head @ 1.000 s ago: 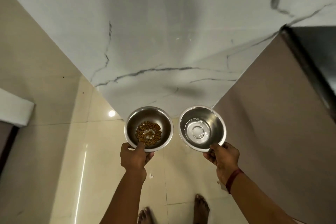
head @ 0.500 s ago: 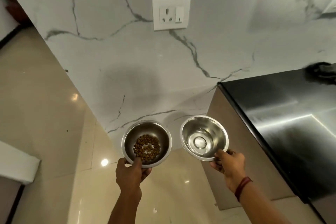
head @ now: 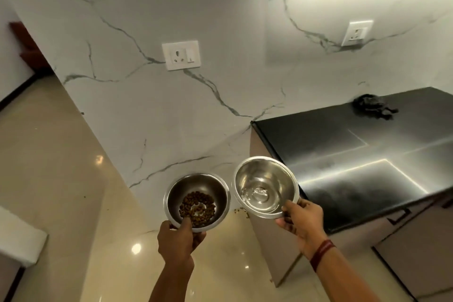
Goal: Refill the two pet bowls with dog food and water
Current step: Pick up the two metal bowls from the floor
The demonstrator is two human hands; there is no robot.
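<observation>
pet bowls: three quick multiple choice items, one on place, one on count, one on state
1. The kibble bowl is held by: A the left hand; B the right hand; C both hands.
2. Wall sockets in view: A one; B two; C four.
3. The water bowl is: A heaped with kibble; B nearly empty, a little clear liquid; C upside down.
Key: 1 A, its thumb hooks that rim. 2 B, one left, one farther right. 3 B, bare steel, liquid glinting at the bottom.
</observation>
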